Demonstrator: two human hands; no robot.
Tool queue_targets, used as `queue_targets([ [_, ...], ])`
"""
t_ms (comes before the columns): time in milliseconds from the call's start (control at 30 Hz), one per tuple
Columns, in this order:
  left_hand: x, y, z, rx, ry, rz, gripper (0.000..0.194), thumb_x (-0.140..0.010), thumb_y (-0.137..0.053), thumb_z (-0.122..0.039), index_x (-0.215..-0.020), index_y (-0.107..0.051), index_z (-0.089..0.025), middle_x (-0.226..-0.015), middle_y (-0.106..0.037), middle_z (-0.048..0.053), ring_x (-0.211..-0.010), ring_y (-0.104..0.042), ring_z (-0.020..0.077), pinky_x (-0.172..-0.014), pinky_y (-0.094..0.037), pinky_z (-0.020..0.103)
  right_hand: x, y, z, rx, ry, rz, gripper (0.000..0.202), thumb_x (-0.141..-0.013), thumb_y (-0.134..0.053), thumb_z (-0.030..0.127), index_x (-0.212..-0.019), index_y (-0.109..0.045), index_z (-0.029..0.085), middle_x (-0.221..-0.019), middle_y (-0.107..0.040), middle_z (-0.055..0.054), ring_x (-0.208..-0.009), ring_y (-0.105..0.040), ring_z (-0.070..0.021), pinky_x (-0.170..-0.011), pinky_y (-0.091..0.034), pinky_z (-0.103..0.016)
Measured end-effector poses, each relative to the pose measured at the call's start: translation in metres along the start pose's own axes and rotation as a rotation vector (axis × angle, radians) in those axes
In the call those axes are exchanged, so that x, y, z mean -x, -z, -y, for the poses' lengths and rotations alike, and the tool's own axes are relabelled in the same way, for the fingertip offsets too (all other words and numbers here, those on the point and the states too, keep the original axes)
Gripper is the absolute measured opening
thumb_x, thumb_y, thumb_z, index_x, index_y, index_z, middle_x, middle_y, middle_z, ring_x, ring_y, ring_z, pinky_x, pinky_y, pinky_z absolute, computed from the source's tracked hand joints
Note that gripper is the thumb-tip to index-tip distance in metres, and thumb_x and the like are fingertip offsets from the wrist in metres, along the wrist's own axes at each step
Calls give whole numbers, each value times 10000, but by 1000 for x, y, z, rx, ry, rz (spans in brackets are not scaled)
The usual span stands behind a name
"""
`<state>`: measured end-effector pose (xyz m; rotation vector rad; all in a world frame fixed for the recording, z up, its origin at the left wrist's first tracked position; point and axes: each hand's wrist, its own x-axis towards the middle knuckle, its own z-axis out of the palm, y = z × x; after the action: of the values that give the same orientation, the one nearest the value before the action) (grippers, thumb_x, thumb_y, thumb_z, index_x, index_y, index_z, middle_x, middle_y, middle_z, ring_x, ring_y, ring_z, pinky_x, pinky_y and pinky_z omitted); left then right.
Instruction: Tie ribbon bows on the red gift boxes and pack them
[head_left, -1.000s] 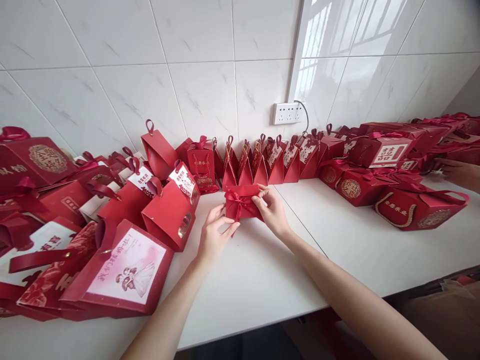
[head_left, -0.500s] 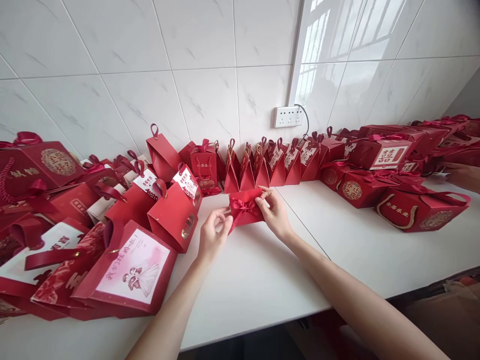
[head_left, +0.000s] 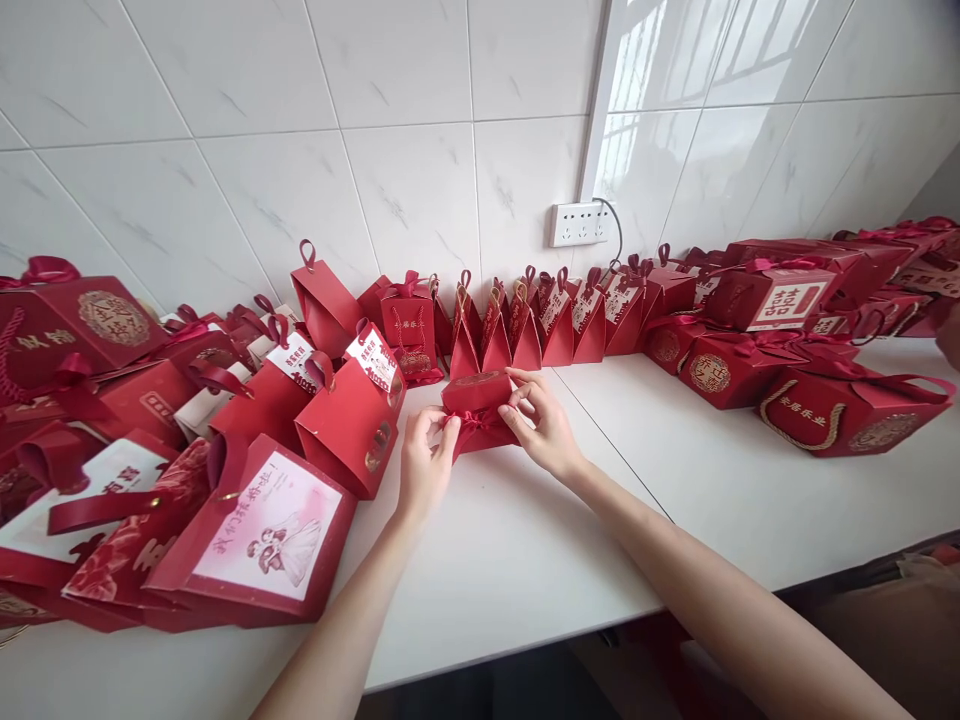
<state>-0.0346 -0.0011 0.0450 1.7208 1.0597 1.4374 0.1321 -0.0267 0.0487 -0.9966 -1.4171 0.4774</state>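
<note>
A small red gift box (head_left: 477, 392) with a ribbon bow (head_left: 472, 420) across it is held just above the white table, between my two hands. Thumb and fingers of my left hand (head_left: 429, 450) close on its left edge, beside the bow. My right hand (head_left: 544, 425) pinches the right edge, thumb and index finger on the box. A faint round pattern shows on the face turned toward the wall. The box's underside is hidden. Behind it stands a row of red peaked boxes (head_left: 525, 330) with loop handles.
Many red gift boxes crowd the left, one with a pink couple picture (head_left: 266, 530) nearest. More boxes, among them one with a rope handle (head_left: 855, 410), fill the right. A tiled wall with a power socket (head_left: 579, 225) rises behind. Another person's hand (head_left: 951, 335) shows at the right edge.
The gift box has turned between my hands, so a patterned face now shows above the bow. My left hand has closed in on its edge. The other person's hand has moved farther right.
</note>
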Motion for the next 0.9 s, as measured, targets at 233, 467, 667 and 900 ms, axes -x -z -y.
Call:
queue_targets([
  [233,1,-2,2,22,-17,36,243,-754,-612,-413,-743,-499,-199,-978,-591,56,-952,-603,184,-745,-531,284,-6,3,1,-135,-198,-99,281,-802,-571,468,-743,-463,215,-1231,-504,-108,-1203,-500,-242,-889,-515,-398],
  [467,0,-1,-1,35,47,1,251,-725,-623,-417,-727,-494,-202,-933,-622,59,-938,-622,201,-718,-527,281,-7,4,0,-103,-204,-69,290,-799,-568,474,-715,-468,215,-1214,-519,-100,-1244,-459,-241,-912,-490,-402],
  [667,-2,0,-1,80,64,6,246,-727,-603,-416,-725,-504,-191,-1064,-596,78,-998,-604,201,-832,-507,312,-6,6,1,-106,-206,-14,264,-802,-572,421,-679,-484,204,-1293,-467,-96,-1253,-448,-238,-1006,-415,-442],
  [900,-2,2,-1,15,39,13,206,-715,-603,-365,-672,-493,-196,-875,-561,41,-884,-579,183,-754,-504,283,-5,5,1,-101,-214,41,232,-794,-584,384,-707,-455,211,-1288,-438,-107,-1285,-408,-232,-931,-477,-387],
])
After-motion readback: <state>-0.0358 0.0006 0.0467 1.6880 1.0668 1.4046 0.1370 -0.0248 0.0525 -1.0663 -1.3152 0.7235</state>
